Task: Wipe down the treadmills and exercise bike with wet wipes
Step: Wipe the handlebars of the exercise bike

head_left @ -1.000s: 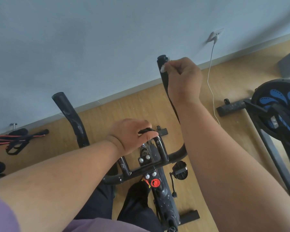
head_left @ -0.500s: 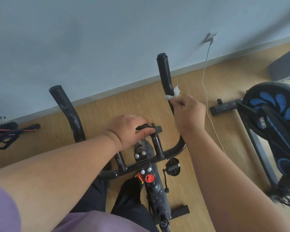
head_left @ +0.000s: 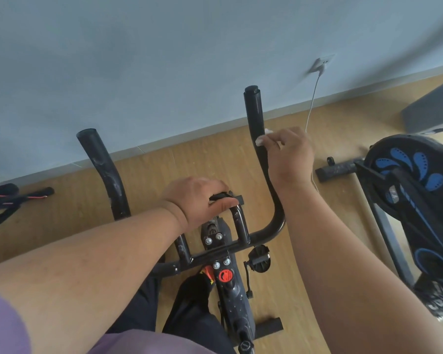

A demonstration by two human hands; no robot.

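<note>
Right hand (head_left: 289,154) now mid-bar on the right handlebar (head_left: 260,149) of the exercise bike (head_left: 230,251), back up from its lower spot half a second ago, and well below the bar's end cap where it sat a second ago. Wet wipe (head_left: 262,139) pinched in the fingertips, white wad pressed against the right side of the black tube, at about 1 o'clock from frame centre. A down-and-up scrubbing pass, by the look of it: this bar well covered, not necessarily finished.

Left hand (head_left: 197,200) unmoved, clamped on the small centre grip (head_left: 225,196) above the stem, steadying the frame. Left handlebar (head_left: 105,172) out at 10 o'clock, untouched, smudgy and likely next.

Second machine (head_left: 414,200) with blue petal pattern at 3 o'clock, waiting its turn. Charging cable (head_left: 311,106) dangling from the wall socket (head_left: 320,66) at 1 o'clock.

Writing: none readable. Red knob (head_left: 225,275) on the stem carries a mark, too small to make out.
</note>
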